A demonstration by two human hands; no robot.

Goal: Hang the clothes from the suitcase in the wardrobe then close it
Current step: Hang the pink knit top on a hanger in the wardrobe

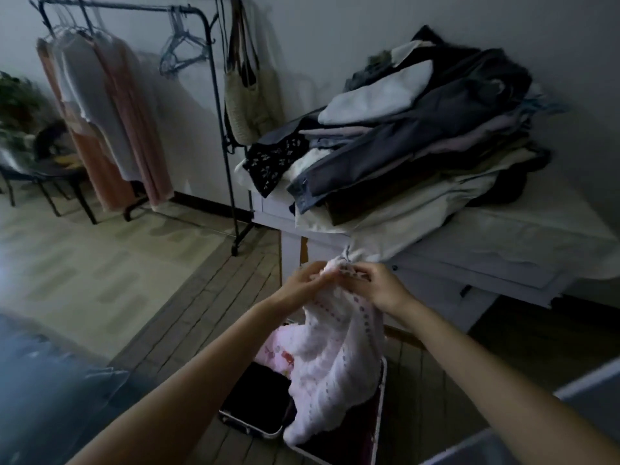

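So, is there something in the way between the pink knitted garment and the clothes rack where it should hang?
Nothing visible blocks it. Both hands hold the pink knitted garment above the suitcase; bare floor leads to the clothes rack, where empty hangers wait.

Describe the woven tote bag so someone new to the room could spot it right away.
Find the black clothes rail along the back wall. At its right end post hangs the cream woven bag, beside the clothes pile. It alone is a bag, hung by dark straps.

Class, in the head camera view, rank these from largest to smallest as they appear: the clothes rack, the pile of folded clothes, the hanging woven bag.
1. clothes rack
2. pile of folded clothes, though nearer the camera, so unsure
3. woven bag
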